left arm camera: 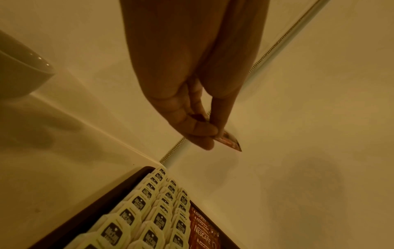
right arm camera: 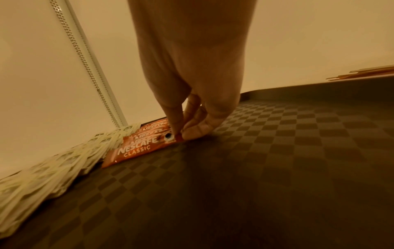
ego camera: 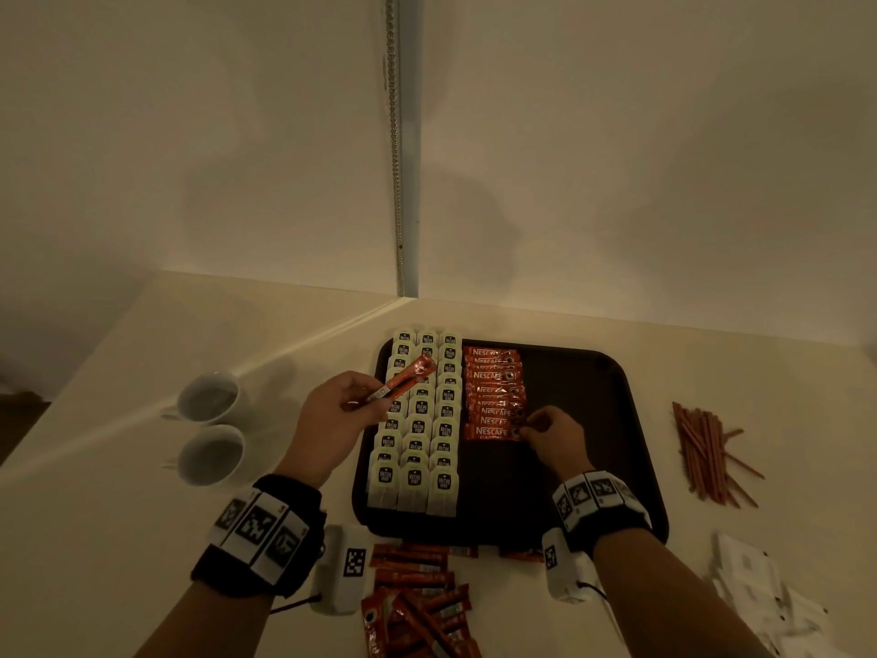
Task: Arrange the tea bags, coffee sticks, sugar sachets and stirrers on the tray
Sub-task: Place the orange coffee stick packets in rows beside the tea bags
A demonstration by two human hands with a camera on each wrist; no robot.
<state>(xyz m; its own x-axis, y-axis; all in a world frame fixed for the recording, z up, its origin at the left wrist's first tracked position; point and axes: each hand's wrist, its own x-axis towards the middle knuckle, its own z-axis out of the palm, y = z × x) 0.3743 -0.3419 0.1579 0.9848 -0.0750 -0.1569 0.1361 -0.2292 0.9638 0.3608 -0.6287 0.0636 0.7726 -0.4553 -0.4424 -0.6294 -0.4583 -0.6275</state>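
Nearest me, loose coffee sticks (ego camera: 417, 605) lie heaped on the table (ego camera: 118, 491) before the dark tray (ego camera: 631, 420). On it, the right hand (ego camera: 553, 439) pinches the end of the nearest laid stick (ego camera: 491, 432). The left hand (ego camera: 332, 420) grasps another stick (ego camera: 403, 379) above the rows of tea bags (ego camera: 420, 420). Stirrers (ego camera: 707, 453) lie right of the tray, sugar sachets (ego camera: 754, 591) nearer.

A pale bench (ego camera: 522, 320) set in a wall corner carries a dark tray (ego camera: 636, 420); two white cups (ego camera: 211, 427) stand left of the tray; brown stirrers (ego camera: 704, 451) lie heaped to its right; loose coffee sticks (ego camera: 417, 596) lie below it; white sachets (ego camera: 754, 586) lie at its lower right.
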